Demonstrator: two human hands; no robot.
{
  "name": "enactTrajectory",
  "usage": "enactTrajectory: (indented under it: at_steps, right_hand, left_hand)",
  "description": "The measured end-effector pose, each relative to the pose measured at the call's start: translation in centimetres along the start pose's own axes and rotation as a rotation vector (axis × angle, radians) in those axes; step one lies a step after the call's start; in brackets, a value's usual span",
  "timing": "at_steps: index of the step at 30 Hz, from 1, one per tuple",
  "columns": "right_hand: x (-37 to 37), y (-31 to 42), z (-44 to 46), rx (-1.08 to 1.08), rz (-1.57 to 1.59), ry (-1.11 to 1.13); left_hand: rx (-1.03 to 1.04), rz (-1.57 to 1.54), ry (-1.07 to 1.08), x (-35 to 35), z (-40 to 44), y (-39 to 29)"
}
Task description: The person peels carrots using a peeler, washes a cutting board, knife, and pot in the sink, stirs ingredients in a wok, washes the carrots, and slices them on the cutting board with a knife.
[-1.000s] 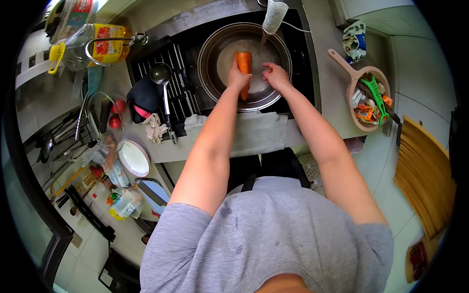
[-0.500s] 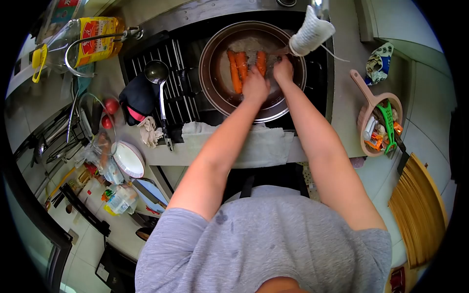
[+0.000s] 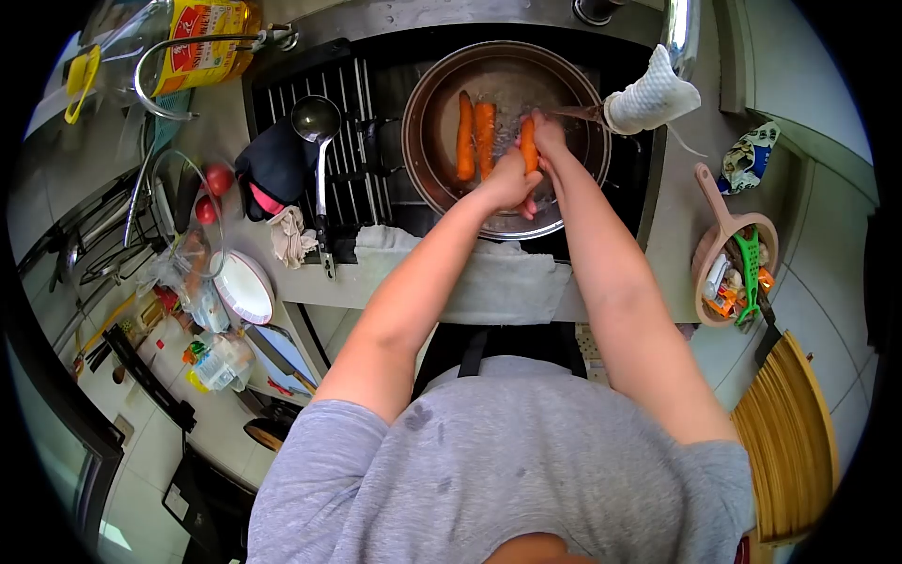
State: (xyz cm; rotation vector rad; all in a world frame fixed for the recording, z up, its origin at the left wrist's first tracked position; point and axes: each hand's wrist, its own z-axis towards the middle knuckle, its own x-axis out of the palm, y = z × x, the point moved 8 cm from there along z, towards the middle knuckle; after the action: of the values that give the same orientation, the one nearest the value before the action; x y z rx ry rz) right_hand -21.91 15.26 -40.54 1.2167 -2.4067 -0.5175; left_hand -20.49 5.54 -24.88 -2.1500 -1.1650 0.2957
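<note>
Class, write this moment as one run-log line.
left hand: holding carrot | right hand: holding same carrot | round pan: two other carrots inside

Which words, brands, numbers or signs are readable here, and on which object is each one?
None can be quoted with confidence.
Red-and-yellow label on the bottle: characters too blurred to read.
Blue-and-white packet: markings too small and blurred.
Orange wrappers in the pink basket: any print is too small.

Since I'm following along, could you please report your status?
Left hand gripping one carrot, right hand against it. Two other carrots lying in pan. White-wrapped spout close beside right hand.
</note>
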Motion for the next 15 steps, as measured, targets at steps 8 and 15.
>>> enactTrajectory:
  at_steps: [8,15]
  right_hand:
    - [3.2,1.1,-4.3,0.239,0.582,0.187]
    - [3.4,5.6,-7.7,-0.428,-0.404,-0.266]
  left_hand:
    - [-0.254,-0.482,0.221,1.4,-1.3,1.9]
    - [0.021,0.601,-0.429,-1.7,0.4,0.0]
